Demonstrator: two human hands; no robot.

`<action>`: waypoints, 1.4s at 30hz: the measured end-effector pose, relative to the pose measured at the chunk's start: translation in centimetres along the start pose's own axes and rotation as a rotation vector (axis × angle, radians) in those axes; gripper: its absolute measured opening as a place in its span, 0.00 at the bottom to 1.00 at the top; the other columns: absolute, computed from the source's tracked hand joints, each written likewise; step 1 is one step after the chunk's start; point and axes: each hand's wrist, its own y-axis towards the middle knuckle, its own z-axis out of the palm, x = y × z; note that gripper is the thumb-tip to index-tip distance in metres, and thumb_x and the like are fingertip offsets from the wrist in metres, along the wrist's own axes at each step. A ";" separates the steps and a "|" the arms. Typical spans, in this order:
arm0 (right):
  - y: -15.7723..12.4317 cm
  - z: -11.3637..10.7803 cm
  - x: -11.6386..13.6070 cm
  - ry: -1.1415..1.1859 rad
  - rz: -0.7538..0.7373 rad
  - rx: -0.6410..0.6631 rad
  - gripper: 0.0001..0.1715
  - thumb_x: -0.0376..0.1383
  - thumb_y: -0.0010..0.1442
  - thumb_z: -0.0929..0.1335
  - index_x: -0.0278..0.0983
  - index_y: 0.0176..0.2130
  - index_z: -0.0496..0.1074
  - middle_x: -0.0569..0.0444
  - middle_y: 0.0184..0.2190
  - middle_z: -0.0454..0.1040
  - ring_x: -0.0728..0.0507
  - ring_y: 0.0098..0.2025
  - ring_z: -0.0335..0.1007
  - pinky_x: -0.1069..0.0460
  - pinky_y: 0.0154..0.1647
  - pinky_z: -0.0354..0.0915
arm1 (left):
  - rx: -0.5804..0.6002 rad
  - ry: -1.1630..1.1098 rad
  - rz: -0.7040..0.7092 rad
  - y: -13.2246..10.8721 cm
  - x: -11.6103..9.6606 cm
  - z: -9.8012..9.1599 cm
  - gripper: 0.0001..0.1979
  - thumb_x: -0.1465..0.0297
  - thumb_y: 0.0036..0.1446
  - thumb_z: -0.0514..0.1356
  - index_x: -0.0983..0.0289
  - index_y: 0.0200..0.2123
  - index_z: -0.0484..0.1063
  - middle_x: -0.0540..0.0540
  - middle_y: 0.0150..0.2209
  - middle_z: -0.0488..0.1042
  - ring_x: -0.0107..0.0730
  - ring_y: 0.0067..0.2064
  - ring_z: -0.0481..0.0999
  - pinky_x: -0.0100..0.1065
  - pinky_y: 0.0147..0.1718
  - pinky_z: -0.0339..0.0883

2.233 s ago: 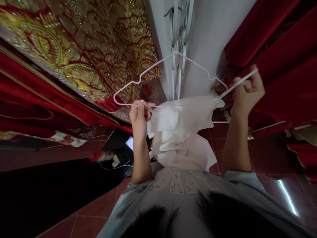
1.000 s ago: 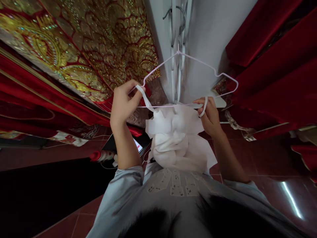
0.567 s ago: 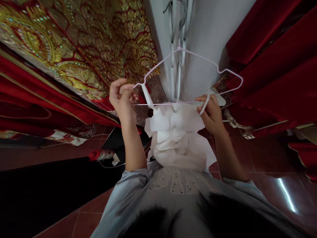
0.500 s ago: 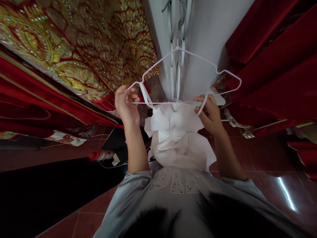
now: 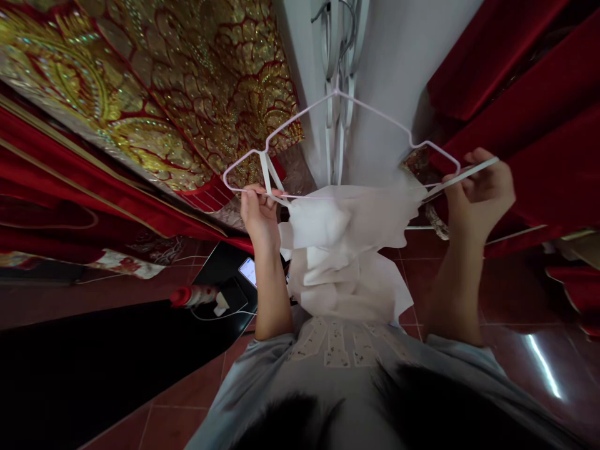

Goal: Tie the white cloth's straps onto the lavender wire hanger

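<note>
White garment [image 5: 340, 256] hung between left grip [image 5: 259, 203] and right grip [image 5: 473, 181], pale pink hanger [image 5: 336, 93] mostly above.
Left grip was pinched closed on the hanger's lower bar. Left strap [image 5: 265, 172] looped over the hanger's arm just above that grip and ran down toward the garment. Right grip, fingers part-curled, had hold of right strap [image 5: 463, 177], drawn taut outward; the hanger's right end sat just beside it. Most of the garment lay in folds lower than both grips. Phone [image 5: 247, 270] lay on black worktop [image 5: 213, 265] below left grip; red-capped bottle [image 5: 194, 295] farther left.
</note>
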 end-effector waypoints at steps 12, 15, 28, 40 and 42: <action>2.7 3.8 7.9 -0.249 -0.340 0.398 0.31 0.40 0.58 0.75 0.44 0.60 0.70 0.43 0.56 0.71 0.31 0.61 0.69 0.29 0.65 0.68 | -0.054 0.025 -0.019 -1.1 0.0 0.9 0.22 0.50 0.59 0.69 0.59 0.34 0.65 0.49 0.26 0.77 0.33 0.31 0.82 0.33 0.39 0.74; -0.8 4.8 8.1 -0.147 -0.387 0.317 0.29 0.36 0.65 0.69 0.50 0.63 0.67 0.45 0.57 0.71 0.33 0.61 0.69 0.34 0.60 0.73 | -0.085 0.029 0.020 -1.2 0.1 1.3 0.21 0.50 0.62 0.67 0.59 0.34 0.64 0.48 0.26 0.77 0.33 0.30 0.81 0.33 0.37 0.74; -7.8 7.2 6.3 -0.035 0.027 0.676 0.30 0.45 0.67 0.69 0.47 0.66 0.66 0.44 0.65 0.65 0.42 0.48 0.75 0.44 0.42 0.79 | 0.102 0.350 -0.114 -4.7 -1.2 0.9 0.14 0.57 0.67 0.67 0.62 0.39 0.84 0.58 0.37 0.83 0.35 0.42 0.82 0.35 0.46 0.73; -7.5 6.8 5.9 0.009 0.002 0.687 0.28 0.45 0.69 0.68 0.49 0.66 0.66 0.44 0.66 0.67 0.41 0.47 0.75 0.43 0.42 0.77 | -0.059 0.252 0.117 2.3 -6.7 -3.5 0.28 0.68 0.80 0.38 0.47 0.53 0.78 0.42 0.62 0.79 0.40 0.73 0.66 0.40 0.42 0.71; -7.4 6.8 5.9 0.010 0.000 0.693 0.29 0.45 0.68 0.68 0.48 0.66 0.66 0.44 0.65 0.67 0.41 0.49 0.75 0.43 0.41 0.77 | -0.158 0.238 0.104 1.7 -5.0 -3.7 0.25 0.72 0.79 0.42 0.48 0.54 0.78 0.43 0.64 0.78 0.40 0.73 0.66 0.39 0.41 0.70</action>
